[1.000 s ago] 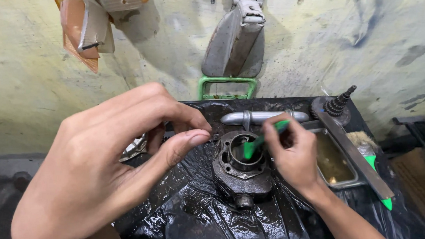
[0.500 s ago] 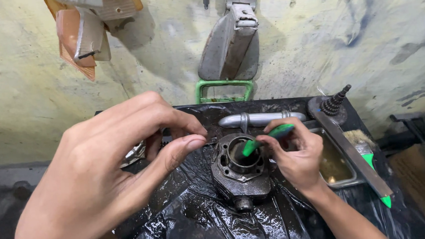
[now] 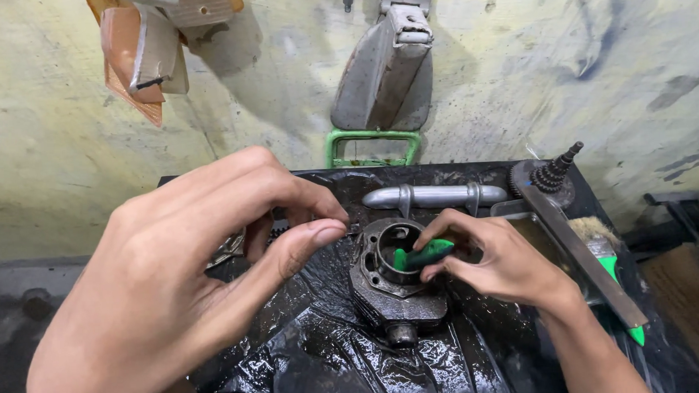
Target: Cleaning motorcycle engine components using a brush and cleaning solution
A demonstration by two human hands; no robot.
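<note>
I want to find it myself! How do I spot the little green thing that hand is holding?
Find the black plastic sheet below the wall. In its middle sits a dark metal cylinder with a round hole. The right hand pokes the green tool into it; nothing else there is green.

My left hand (image 3: 187,285) hides the counter (image 3: 311,382) left of the engine cylinder (image 3: 394,286), and I can't tell whether its fingertips pinch anything. Inside the cylinder's bore, the green tool's (image 3: 423,256) tip is hidden; the lower frame edge crops both my wrists.

The left hand (image 3: 187,293) is held raised close to the camera, thumb and fingers (image 3: 318,210) pinched together. The right hand (image 3: 500,256) is lowered, palm down, its fingers curled in a closed grip.
</note>
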